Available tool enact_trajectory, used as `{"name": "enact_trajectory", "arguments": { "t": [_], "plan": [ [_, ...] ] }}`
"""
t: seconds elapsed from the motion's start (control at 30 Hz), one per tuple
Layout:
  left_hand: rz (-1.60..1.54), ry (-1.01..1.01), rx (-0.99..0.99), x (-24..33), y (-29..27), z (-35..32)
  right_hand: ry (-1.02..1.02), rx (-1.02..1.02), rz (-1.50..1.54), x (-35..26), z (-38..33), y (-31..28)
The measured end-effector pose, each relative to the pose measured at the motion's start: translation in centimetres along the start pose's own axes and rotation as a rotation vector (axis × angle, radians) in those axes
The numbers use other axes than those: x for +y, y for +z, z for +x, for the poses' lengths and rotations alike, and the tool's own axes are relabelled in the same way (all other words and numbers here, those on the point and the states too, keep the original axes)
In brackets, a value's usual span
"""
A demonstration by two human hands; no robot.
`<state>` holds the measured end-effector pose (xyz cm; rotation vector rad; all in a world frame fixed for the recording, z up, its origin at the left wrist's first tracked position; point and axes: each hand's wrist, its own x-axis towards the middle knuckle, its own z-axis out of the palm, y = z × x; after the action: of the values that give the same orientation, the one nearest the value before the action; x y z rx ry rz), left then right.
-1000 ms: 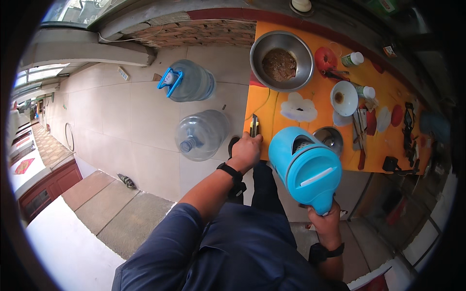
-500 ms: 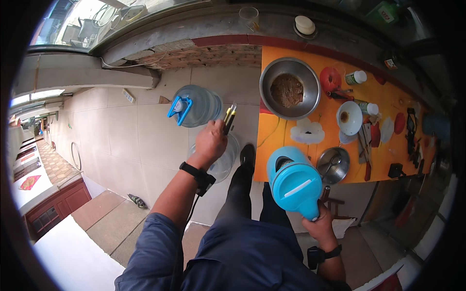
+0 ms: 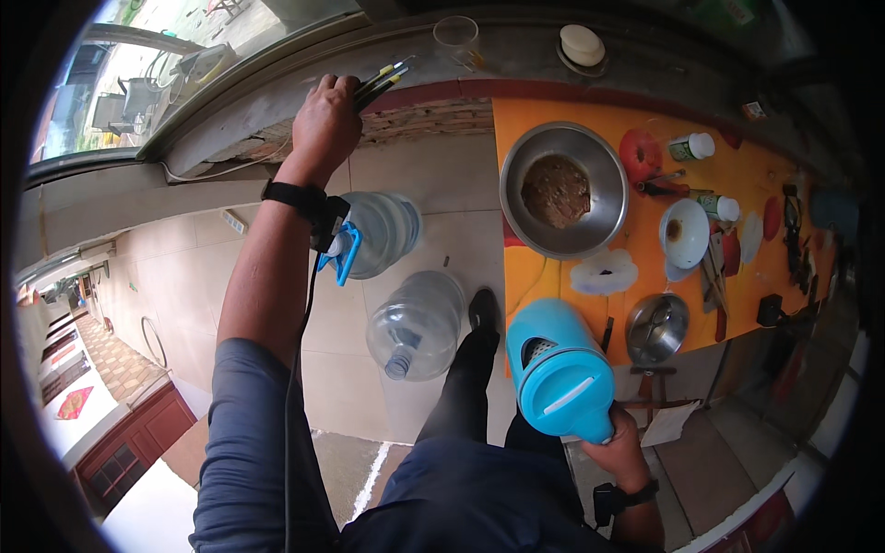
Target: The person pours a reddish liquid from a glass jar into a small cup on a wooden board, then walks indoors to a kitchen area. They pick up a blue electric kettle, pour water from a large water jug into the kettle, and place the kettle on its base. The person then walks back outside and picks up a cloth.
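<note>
My left hand (image 3: pixel 326 129) is stretched far out over the window ledge. It grips several slim tools with black and yellow handles (image 3: pixel 376 88), perhaps screwdrivers; their tips point right toward a clear drinking glass (image 3: pixel 456 37). Close to my body, my right hand (image 3: pixel 625 453) is wrapped around the handle of a light blue jug kettle (image 3: pixel 564 373), lid side toward me. The kettle is at the front left corner of the orange table (image 3: pixel 553 275); whether it rests there or is held up, I cannot tell.
On the table are a steel bowl of brown meat (image 3: pixel 610 198), a small steel bowl (image 3: pixel 645 346), a white bowl (image 3: pixel 687 249) and white-capped bottles (image 3: pixel 690 147). Two large water bottles, one with a blue handle (image 3: pixel 392 230) and one uncapped (image 3: pixel 429 318), lie on the floor. A white soap dish (image 3: pixel 581 48) sits on the ledge.
My left hand has moved up and away, from above the water bottles to the ledge, still carrying the slim tools. My right hand keeps its hold on the kettle.
</note>
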<state>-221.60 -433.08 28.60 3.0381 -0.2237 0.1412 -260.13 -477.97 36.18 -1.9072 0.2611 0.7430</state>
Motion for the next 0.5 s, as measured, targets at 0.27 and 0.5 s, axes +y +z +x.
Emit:
{"name": "enact_trajectory", "arguments": {
  "t": [0.27,0.5],
  "plan": [
    [0.113,0.025,-0.005,-2.4,2.8,4.6,0.002,0.037,-0.046,-0.6,0.6,0.1],
    [0.14,-0.006,0.04,-3.1,3.7,4.7,0.008,0.032,-0.002,-0.4,1.3,0.2]
  ]
}}
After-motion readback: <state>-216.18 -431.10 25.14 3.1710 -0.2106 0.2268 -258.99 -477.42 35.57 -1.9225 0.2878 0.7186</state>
